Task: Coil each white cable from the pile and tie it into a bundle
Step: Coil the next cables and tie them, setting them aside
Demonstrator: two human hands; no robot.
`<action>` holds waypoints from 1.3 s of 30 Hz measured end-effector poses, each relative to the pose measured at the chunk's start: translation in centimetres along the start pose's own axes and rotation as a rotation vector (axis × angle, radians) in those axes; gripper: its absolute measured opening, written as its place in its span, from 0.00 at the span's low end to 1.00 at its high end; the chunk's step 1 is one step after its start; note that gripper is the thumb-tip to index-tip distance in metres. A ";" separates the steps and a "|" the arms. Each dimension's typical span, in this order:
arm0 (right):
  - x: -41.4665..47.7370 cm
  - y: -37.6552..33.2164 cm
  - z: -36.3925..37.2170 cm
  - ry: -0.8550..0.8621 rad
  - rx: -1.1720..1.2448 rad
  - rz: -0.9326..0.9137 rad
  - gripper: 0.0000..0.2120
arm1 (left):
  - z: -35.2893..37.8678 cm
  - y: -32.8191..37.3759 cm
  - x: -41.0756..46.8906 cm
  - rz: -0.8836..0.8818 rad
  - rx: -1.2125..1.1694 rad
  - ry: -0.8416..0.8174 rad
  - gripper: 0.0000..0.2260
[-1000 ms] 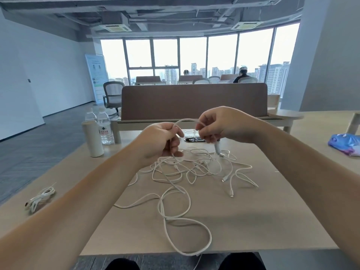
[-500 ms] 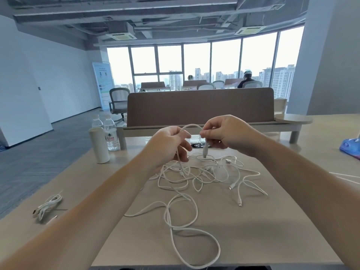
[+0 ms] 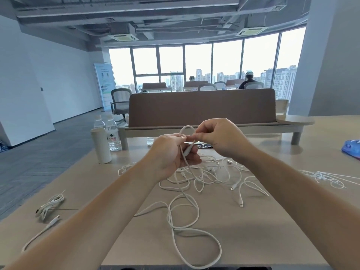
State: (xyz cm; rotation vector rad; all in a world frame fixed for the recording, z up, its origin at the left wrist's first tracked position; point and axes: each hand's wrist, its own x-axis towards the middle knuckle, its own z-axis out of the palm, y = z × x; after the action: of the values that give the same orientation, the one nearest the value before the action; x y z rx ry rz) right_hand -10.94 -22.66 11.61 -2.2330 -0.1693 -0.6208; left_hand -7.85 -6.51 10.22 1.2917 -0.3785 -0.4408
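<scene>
A first loop of white cable [image 3: 187, 131] is pinched between left hand [image 3: 171, 154] and right hand [image 3: 220, 137] — below, the pile [image 3: 204, 172] lies uncoiled; one bundle [image 3: 49, 206] is tied.

Roll-up banner [image 3: 105, 84], far left by the window wall: pale panel with a heading line, then blocks of small print and green and dark icons down its left edge. All too small to read.

Water bottle [image 3: 113, 133], right-hand one of the pair on the surface [image 3: 253, 221]: white wrap label, green emblem above a row of dark characters, finer print below. Characters blurred; brand not certain.

Blue packet [image 3: 351, 149], right edge of surface: white marking, cropped, illegible.
</scene>
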 end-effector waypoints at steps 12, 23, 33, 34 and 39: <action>-3.0 2.4 3.8 -0.464 0.089 0.102 0.11 | -2.5 1.4 0.8 0.061 -0.264 0.085 0.11; -1.7 1.5 1.8 -0.309 0.045 0.063 0.10 | -5.4 1.8 -0.4 0.133 0.280 0.164 0.07; 0.1 -0.9 1.5 -0.240 -0.224 0.010 0.04 | -4.1 -1.0 -0.8 0.066 0.488 0.047 0.05; 0.2 -1.0 1.5 -0.237 -0.224 0.013 0.04 | -4.0 -1.2 -0.7 0.059 0.482 0.035 0.05; 0.3 -0.6 1.4 -0.259 -0.219 0.034 0.03 | -3.9 -1.7 -0.6 0.055 0.431 -0.032 0.05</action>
State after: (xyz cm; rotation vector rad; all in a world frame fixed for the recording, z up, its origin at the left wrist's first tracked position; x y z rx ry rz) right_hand -10.38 -21.25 11.40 -2.5188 -0.2008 -0.3428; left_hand -6.62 -3.31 7.68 1.6890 -0.5556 -0.3433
